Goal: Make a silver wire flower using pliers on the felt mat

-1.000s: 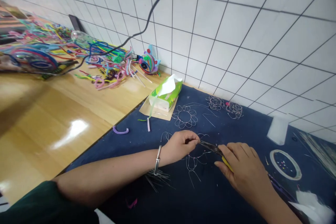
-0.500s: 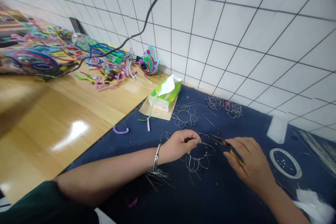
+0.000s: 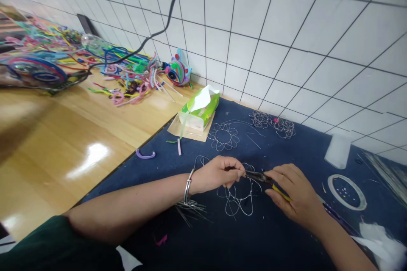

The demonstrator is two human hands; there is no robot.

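Currently, the left hand [image 3: 219, 173] pinches a silver, petal-looped wire ring [image 3: 241, 199], which spreads just beneath it; the right hand [image 3: 295, 194] grips black-nosed, yellow-handled metal pliers [image 3: 261, 177] (nose right at the left hand). Beyond both hands sits a lime-green tissue pack [image 3: 207, 110].

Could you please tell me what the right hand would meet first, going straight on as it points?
Likely the left hand, at whose fingertips the pliers in the right hand point, though depth is unclear.

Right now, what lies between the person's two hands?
In the head view, pliers: the right hand holds them, and their tips reach the left hand. A wire ring shows partly below.
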